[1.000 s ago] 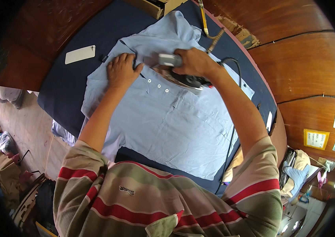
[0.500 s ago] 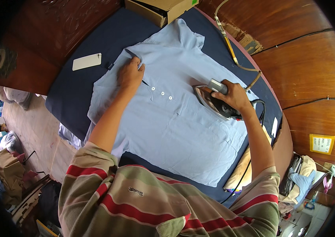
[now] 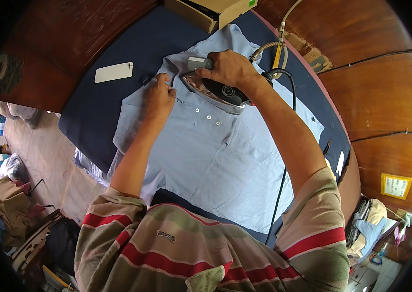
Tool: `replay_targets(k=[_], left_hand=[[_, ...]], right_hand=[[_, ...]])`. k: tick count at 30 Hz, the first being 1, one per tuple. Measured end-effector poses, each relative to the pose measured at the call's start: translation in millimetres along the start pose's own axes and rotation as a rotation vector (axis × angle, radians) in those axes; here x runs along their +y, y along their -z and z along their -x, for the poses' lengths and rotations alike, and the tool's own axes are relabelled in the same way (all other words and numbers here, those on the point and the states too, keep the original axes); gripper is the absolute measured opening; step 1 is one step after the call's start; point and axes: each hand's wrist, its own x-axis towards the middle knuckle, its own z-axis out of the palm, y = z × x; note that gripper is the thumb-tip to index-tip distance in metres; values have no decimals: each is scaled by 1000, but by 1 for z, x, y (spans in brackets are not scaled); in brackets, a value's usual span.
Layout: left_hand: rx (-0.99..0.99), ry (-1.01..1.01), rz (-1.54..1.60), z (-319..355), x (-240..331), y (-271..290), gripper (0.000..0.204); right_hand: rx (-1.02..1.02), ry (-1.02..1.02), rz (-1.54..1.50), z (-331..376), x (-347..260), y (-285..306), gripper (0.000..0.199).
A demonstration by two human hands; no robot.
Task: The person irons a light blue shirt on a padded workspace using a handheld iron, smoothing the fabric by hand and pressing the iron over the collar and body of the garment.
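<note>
A light blue polo shirt [image 3: 201,160] lies spread over a dark blue covered ironing table [image 3: 87,109], with several white buttons [image 3: 209,117] along its opening. My right hand [image 3: 235,68] is wrapped round the handle of an iron [image 3: 223,92]. The iron's soleplate rests on the shirt just beyond the buttons, its tip pointing toward the collar. Close to that tip, my left hand [image 3: 158,101] has its fingers bent and closed on the shirt fabric by the collar. Part of the collar is hidden by that hand and the iron.
A hose [image 3: 268,45] and a black cord [image 3: 283,180] run from the iron, the cord passing under my right forearm. Beyond the shirt stands a cardboard box [image 3: 225,13]. A white card [image 3: 113,72] lies at the left. Wooden panels [image 3: 376,82] rise at the right.
My right hand has slid the iron leftward and away from me, from the shirt's right side up near the collar. The hose and cord have swung with it. My left hand stays by the collar.
</note>
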Motion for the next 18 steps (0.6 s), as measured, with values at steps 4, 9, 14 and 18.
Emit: replay_targets(k=[4, 9, 14, 18], left_hand=[[13, 35, 24, 3, 0, 1, 35], [-103, 78, -222, 1, 14, 10, 36], [24, -61, -217, -18, 19, 25, 39], [-73, -6, -241, -108, 30, 0, 41]], right_hand=[[9, 112, 14, 13, 8, -7, 57], [30, -15, -13, 6, 8, -4, 53], [-54, 30, -62, 39, 19, 2, 53], [30, -159, -106, 64, 53, 1, 51]])
